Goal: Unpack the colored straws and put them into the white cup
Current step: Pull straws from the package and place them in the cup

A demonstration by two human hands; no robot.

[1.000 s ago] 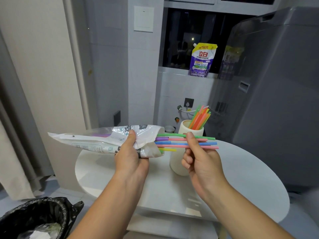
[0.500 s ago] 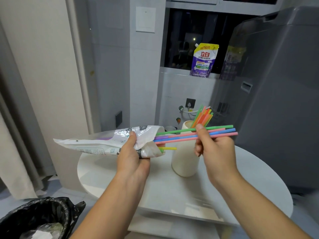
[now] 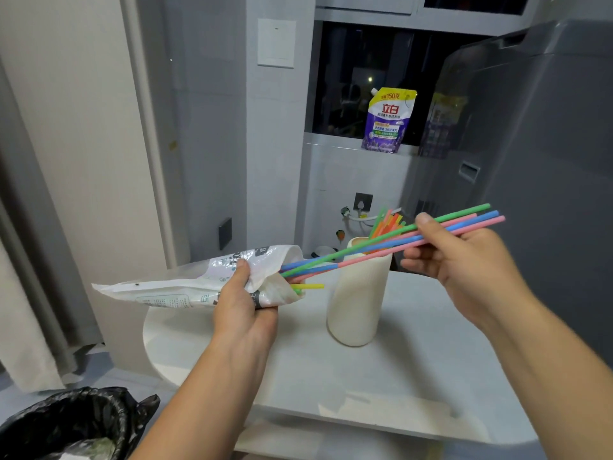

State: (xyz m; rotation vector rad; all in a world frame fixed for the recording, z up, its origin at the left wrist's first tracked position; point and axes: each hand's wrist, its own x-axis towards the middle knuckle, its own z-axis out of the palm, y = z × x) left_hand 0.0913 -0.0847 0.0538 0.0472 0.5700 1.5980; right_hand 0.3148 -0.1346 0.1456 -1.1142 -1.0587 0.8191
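My left hand [image 3: 247, 303] grips a crinkled white plastic straw package [image 3: 185, 285], held level above the table's left side. My right hand [image 3: 464, 263] pinches a small bundle of green, blue and pink straws [image 3: 374, 249] that slants up to the right. Their left ends are still just inside the package mouth. A yellow straw tip [image 3: 308, 286] pokes out of the package below them. The tall white cup [image 3: 360, 300] stands on the table behind the bundle, with several orange, green and pink straws [image 3: 386, 224] in it.
The round white table [image 3: 381, 376] carries the cup. A bin with a black liner [image 3: 69, 423] sits at the bottom left on the floor. A grey appliance [image 3: 537, 144] fills the right side. A purple refill pouch [image 3: 388, 121] stands on the window ledge.
My right hand has drawn the bundle of straws out of the package to the right and tilted its far end upward. The left hand and package stayed nearly still.
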